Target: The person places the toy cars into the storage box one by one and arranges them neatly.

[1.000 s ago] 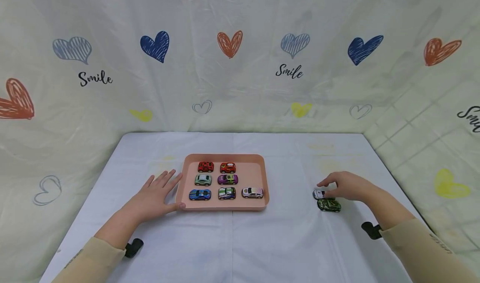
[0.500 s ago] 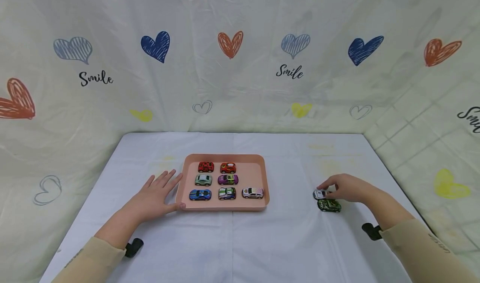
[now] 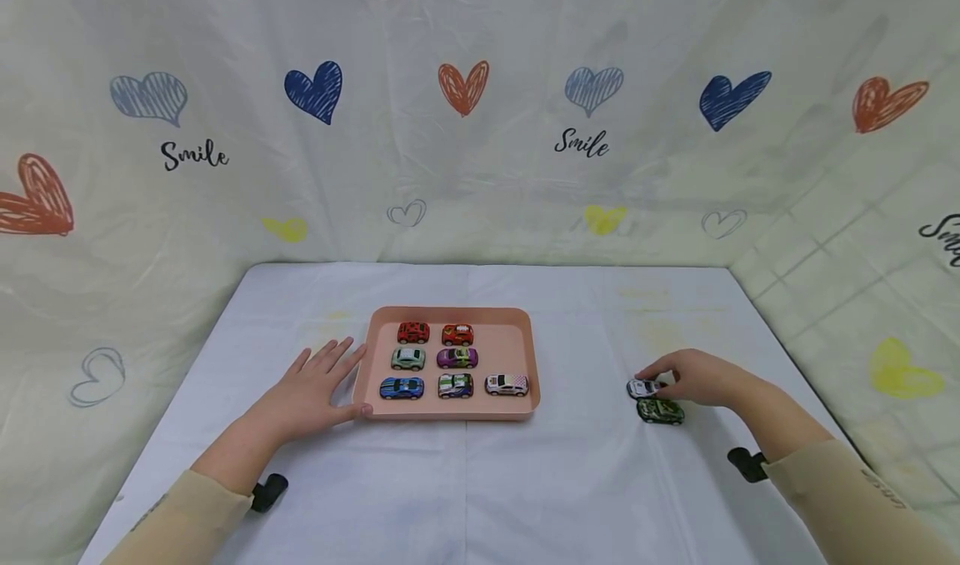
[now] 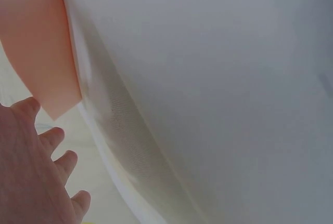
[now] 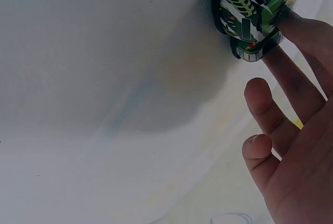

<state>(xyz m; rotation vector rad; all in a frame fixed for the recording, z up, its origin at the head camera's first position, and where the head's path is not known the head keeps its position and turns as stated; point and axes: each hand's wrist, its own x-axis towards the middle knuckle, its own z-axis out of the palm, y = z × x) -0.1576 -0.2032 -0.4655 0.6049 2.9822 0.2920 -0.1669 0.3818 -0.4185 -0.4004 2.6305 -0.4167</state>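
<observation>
My right hand (image 3: 696, 377) pinches a small white toy car (image 3: 642, 388) between thumb and fingers, on the right part of the table. A green camouflage toy car (image 3: 661, 412) stands close in front of it; the right wrist view shows this green car large, beside the thumb and fingers, while the white one is hidden there. On the left, my left hand (image 3: 311, 392) lies with fingers spread at the left edge of a pink tray (image 3: 510, 420), the thumb touching its front left corner. In the left wrist view its fingertips are near the tray wall (image 4: 41, 42).
Several toy cars stand in rows in the tray, among them a blue one (image 3: 402, 388), a purple one (image 3: 457, 357) and a white one with a patterned roof (image 3: 507, 385). A white cloth covers the table (image 3: 465, 498). A heart-printed sheet (image 3: 495, 182) hangs behind.
My right hand has come down slightly, and its fingers have closed on the white toy car. The left hand and the tray stay where they were.
</observation>
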